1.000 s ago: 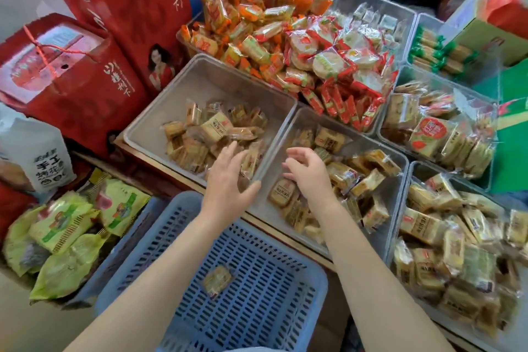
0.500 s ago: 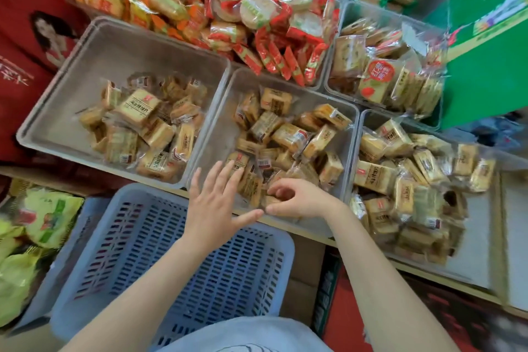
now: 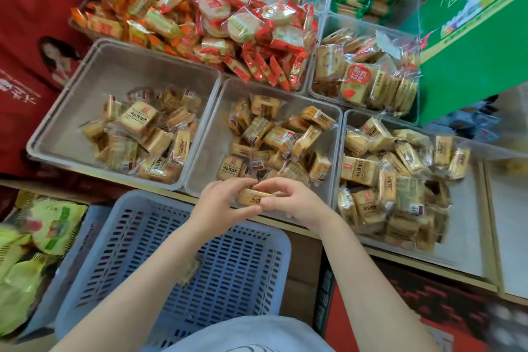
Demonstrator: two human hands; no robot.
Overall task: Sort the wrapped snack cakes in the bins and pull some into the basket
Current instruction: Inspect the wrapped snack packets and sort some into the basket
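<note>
Both hands meet over the near rim of the middle clear plastic bin (image 3: pixel 205 134), and between them sits one golden-brown snack cake in a clear wrapper (image 3: pixel 253 198), lying flat with its printed label facing up. The left hand (image 3: pixel 220 207) curls round its left end, fingers arched over the top and thumb tucked underneath along the near edge; the right hand (image 3: pixel 294 201) mirrors that on the right end, fingertips bent down onto the far edge, thumb pressing the near side. So it is a two-handed pinch, fingers curled, not spread. Just beyond the fingertips lies the loose heap of matching wrapped cakes (image 3: pixel 280 137) in that bin; below the wrists, toward the person, waits the pale blue slotted plastic basket (image 3: pixel 137 226), with what looks like one small wrapped piece (image 3: pixel 190 268) already on its floor, though it is blurred. By my reading, the step is the pull: lift this cake clear of the rim and drop it into the basket. Doing it well likely means keeping the grip on the cake body, not the slippery wrapper ends, raising it enough to clear the bin's lip, then letting one hand carry it back while the other returns to the heap. A snagged wrapper could drag neighbours over the edge.
</note>
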